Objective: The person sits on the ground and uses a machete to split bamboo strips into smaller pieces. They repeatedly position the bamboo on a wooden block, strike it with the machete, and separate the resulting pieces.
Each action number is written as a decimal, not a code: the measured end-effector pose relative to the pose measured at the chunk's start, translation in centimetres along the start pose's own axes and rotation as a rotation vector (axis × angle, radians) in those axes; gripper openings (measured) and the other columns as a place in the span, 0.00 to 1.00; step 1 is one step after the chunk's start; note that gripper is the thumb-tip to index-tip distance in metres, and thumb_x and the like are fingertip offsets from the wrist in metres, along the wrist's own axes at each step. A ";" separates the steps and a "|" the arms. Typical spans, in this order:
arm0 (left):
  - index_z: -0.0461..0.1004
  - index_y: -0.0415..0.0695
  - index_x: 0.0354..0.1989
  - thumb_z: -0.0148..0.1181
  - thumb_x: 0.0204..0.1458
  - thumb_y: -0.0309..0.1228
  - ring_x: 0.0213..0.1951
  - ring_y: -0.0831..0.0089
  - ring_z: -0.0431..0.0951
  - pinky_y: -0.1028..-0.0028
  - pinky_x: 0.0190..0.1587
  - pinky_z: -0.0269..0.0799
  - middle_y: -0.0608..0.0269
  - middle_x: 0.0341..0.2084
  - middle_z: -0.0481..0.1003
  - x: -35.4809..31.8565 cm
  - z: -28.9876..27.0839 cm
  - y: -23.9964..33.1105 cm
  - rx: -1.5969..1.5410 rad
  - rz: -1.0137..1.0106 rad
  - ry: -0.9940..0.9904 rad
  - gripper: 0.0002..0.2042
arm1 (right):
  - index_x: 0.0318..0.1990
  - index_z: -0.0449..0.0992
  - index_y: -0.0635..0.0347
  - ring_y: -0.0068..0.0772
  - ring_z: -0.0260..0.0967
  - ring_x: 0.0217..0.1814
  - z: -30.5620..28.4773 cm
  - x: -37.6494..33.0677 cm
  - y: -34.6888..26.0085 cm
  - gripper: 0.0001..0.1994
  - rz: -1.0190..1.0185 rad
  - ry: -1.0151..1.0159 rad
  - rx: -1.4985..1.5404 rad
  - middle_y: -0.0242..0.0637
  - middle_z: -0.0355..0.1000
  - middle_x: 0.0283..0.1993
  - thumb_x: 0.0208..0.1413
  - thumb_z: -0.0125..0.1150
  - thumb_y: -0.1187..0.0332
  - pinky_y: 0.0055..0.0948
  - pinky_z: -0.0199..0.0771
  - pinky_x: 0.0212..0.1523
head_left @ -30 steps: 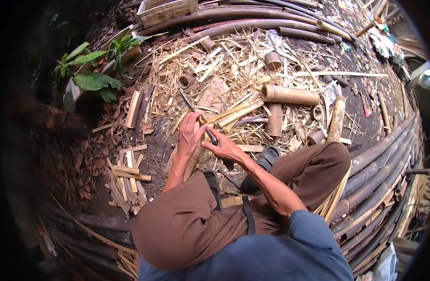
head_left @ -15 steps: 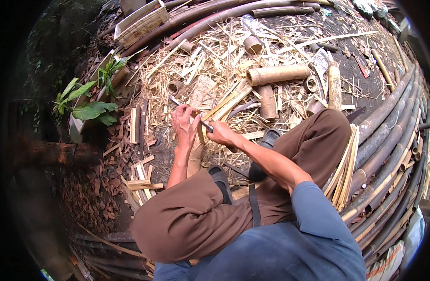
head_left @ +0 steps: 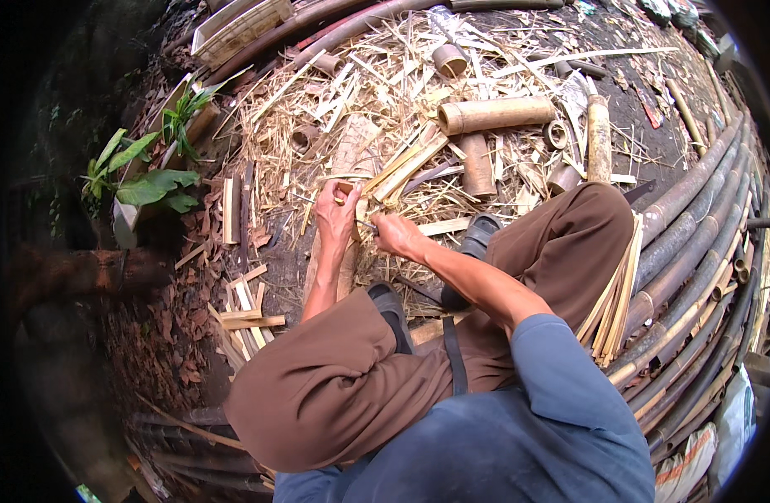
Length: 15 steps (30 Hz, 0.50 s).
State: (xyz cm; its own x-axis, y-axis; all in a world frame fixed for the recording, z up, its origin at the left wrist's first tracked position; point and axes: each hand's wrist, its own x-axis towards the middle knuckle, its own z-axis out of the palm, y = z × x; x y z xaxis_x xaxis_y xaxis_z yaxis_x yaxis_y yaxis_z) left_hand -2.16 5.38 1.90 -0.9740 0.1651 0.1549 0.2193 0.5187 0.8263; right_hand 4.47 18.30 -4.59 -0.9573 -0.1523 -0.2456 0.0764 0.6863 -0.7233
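Stringy, straw-coloured shavings (head_left: 272, 147) lie around a smooth, round bamboo tube (head_left: 496, 115). The fingers of the left hand (head_left: 335, 215) grasp a thin, pale, slightly curved strip (head_left: 348, 177); those of the right hand (head_left: 396, 235) wrap a slim, dark-handled knife (head_left: 366, 224).

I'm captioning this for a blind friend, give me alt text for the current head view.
A person's right hand grips a thin knife, close to the left hand, which seems to hold a thin pale strip. Pale shavings and cut bamboo tubes litter the ground ahead; long bamboo poles lie along the right.
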 end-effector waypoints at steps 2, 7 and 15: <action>0.73 0.39 0.32 0.65 0.51 0.33 0.25 0.79 0.65 0.75 0.29 0.63 0.69 0.20 0.66 -0.3 0.1 0.1 -0.044 -0.023 0.026 0.11 | 0.38 0.75 0.67 0.60 0.75 0.37 0.1 0.2 0.6 0.13 -0.061 0.048 -0.101 0.61 0.75 0.33 0.46 0.60 0.69 0.49 0.76 0.39; 0.74 0.40 0.34 0.65 0.52 0.34 0.25 0.76 0.68 0.73 0.30 0.66 0.66 0.20 0.69 -0.1 0.1 0.9 0.004 -0.009 0.030 0.11 | 0.38 0.72 0.65 0.58 0.76 0.36 1.5 0.9 2.2 0.09 -0.064 -0.006 -0.161 0.57 0.75 0.32 0.50 0.55 0.72 0.49 0.77 0.37; 0.72 0.39 0.37 0.63 0.54 0.32 0.28 0.74 0.75 0.73 0.31 0.70 0.62 0.25 0.78 -0.6 -1.6 0.3 -0.017 0.001 0.128 0.10 | 0.32 0.74 0.69 0.59 0.74 0.33 5.7 -1.5 4.4 0.14 -0.177 -0.152 -0.115 0.57 0.74 0.27 0.46 0.60 0.63 0.49 0.76 0.36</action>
State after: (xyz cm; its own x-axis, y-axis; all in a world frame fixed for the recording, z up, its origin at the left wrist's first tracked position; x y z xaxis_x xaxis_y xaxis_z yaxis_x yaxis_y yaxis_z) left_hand -1.60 4.11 2.94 -0.9733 0.0567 0.2222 0.2200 0.5042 0.8351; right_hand 7.81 17.46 -11.12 -0.8996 -0.3758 -0.2222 -0.1286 0.7145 -0.6877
